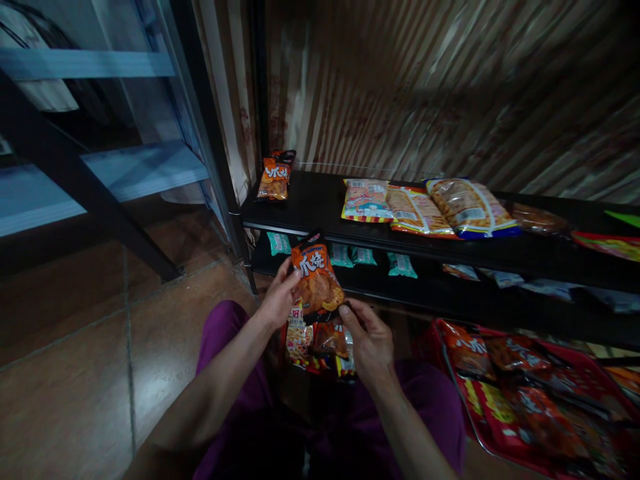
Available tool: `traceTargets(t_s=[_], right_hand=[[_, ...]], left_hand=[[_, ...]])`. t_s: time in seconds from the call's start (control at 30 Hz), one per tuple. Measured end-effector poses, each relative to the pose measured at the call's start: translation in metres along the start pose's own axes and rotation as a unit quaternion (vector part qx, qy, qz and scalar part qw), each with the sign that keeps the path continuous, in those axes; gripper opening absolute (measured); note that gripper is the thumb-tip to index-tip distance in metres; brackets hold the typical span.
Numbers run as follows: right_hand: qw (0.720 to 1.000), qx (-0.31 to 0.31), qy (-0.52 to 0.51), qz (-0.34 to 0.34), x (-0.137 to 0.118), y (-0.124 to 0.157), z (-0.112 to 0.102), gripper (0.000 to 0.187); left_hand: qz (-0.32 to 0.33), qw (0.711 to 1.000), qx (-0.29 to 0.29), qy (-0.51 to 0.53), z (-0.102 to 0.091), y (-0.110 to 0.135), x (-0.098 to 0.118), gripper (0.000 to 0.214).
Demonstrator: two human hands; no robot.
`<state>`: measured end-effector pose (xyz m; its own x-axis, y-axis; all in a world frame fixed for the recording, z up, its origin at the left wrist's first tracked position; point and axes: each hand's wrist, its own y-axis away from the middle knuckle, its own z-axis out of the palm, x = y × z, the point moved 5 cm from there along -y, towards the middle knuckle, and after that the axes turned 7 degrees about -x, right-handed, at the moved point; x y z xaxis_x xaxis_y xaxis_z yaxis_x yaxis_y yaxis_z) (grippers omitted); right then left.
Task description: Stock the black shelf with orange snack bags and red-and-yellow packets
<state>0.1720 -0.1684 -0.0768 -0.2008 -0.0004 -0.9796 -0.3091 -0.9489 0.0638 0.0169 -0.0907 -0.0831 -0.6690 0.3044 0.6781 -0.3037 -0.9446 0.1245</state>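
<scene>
An orange snack packet [317, 277] is held upright in front of a low black shelf [320, 207]. My left hand [281, 297] grips its left edge with fingers closed. My right hand [369, 340] pinches the packet's lower right corner and also rests on a stack of more snack packets [311, 343] held below it over my lap. A matching orange packet [275, 177] stands at the shelf's far left corner.
Several larger snack bags [425, 208] lie on the shelf top, small teal packets [367, 257] on the tier below. A red basket [530, 393] full of packets sits on the floor at right. A blue metal rack [100, 173] stands left. Brown tiled floor [90, 347] lies left.
</scene>
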Motion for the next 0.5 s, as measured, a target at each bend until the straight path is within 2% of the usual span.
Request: traceTargets(t_s=[0.1,0.27,0.4,0.5], right_hand=[[0.999,-0.031,0.010,-0.031,0.002,-0.002,-0.003,0.024],[0.996,-0.076,0.027,-0.032,0.004,0.000,-0.001,0.022],[0.992,-0.085,0.086,-0.040,-0.008,0.001,0.002,0.026],[0.992,-0.067,0.097,-0.040,-0.013,0.000,0.000,0.029]], left_hand=[[0.063,0.996,0.046,-0.044,-0.005,-0.011,0.022,0.065],[0.135,0.967,0.064,-0.204,-0.003,-0.028,0.055,0.038],[0.067,0.966,-0.022,-0.249,0.006,-0.038,0.057,0.026],[0.063,0.973,-0.025,-0.221,0.008,-0.038,0.056,0.027]])
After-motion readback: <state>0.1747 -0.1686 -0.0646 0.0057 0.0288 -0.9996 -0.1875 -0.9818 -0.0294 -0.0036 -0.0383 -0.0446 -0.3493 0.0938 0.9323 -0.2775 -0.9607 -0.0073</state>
